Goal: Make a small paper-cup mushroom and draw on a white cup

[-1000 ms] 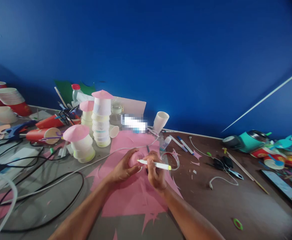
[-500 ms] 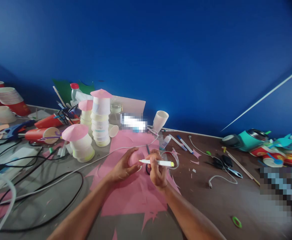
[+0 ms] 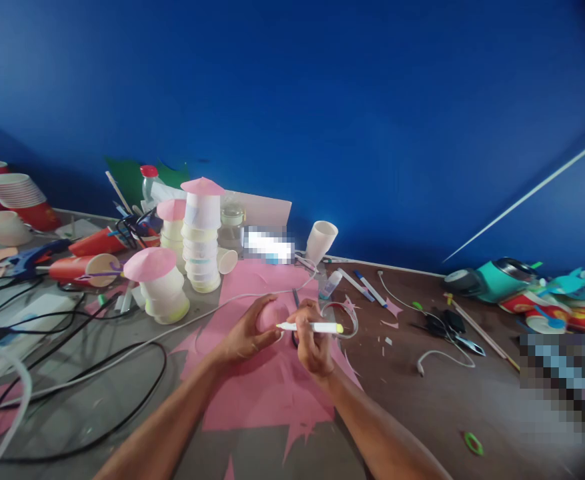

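Observation:
My left hand [image 3: 247, 337] is curved round a small pink paper cone [image 3: 270, 316], thumb at its near side and fingers over its far side. In my right hand [image 3: 315, 341] is a white marker [image 3: 325, 327] with a yellow end, held level, its tip at the cone's lower right edge. Both hands are above pink paper sheets [image 3: 267, 407] with jagged edges. Scissors [image 3: 295, 299] lie partly hidden behind my right hand. On the left stand stacks of white cups with pink cone tops, one tall [image 3: 202, 240] and one short [image 3: 162, 293].
A white cup [image 3: 321, 241] stands by the blue wall. Black cables [image 3: 165, 373] and red cups [image 3: 83, 268] are at the left. Blue-capped markers [image 3: 372, 290], a small bottle [image 3: 331, 285], keys [image 3: 469, 344] and a teal container [image 3: 497, 279] lie to the right.
My right hand and the marker have shifted slightly left and a little down, bringing the tip closer to the cone's lower edge. My left hand has hardly moved.

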{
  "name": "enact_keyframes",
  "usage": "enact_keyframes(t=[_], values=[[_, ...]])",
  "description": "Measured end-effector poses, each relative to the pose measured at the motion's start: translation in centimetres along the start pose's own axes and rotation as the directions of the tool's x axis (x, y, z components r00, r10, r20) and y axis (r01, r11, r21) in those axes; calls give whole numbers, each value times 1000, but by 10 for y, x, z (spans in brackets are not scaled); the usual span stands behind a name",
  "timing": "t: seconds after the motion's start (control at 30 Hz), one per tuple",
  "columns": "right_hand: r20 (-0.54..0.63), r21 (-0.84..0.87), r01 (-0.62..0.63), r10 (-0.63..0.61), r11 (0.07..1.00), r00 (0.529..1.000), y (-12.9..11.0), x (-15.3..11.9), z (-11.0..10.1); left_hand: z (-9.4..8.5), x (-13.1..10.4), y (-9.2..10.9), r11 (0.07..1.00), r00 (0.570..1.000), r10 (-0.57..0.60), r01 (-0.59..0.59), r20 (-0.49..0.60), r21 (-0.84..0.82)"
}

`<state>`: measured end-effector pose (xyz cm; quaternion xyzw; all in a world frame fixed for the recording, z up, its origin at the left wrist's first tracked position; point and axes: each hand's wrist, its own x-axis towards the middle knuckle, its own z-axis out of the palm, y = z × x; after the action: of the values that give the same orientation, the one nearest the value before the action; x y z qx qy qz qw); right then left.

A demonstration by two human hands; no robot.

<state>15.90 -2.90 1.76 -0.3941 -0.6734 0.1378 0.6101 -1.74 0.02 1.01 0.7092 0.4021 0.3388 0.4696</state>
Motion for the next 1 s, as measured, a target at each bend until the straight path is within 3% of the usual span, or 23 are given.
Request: enact_keyframes(t=[0.3, 1.0], values=[[-76, 24, -58, 60, 998, 995, -6, 1, -1, 0, -1, 2, 999, 999, -31, 30, 12, 11], [53, -62, 106, -103, 992, 993, -8, 5, -2, -4, 0, -2, 998, 998, 0, -4, 62, 65]])
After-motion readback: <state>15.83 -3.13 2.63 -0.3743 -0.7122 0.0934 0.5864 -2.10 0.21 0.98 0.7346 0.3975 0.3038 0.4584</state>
